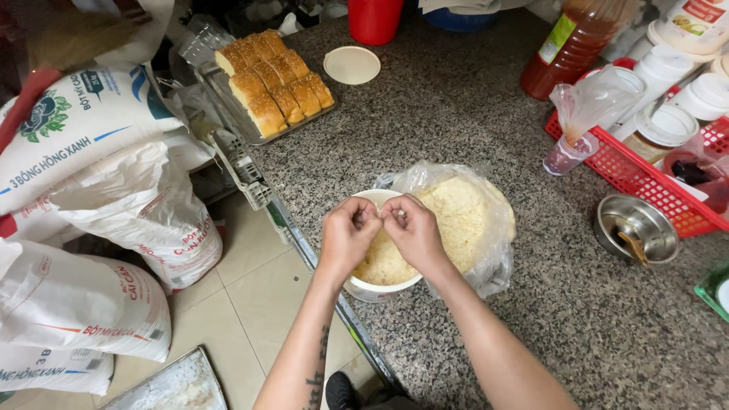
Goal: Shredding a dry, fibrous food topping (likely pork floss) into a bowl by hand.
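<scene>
Left hand and right hand meet knuckle to knuckle over white bowl, fingers curled narrow, pinching something small between them; what exactly, cannot tell. Bowl sits at bench edge, 6 o'clock, holding pale shredded filling in clear plastic bag. Risk: crumbs spill past rim onto floor; loose bag could slide off.
</scene>
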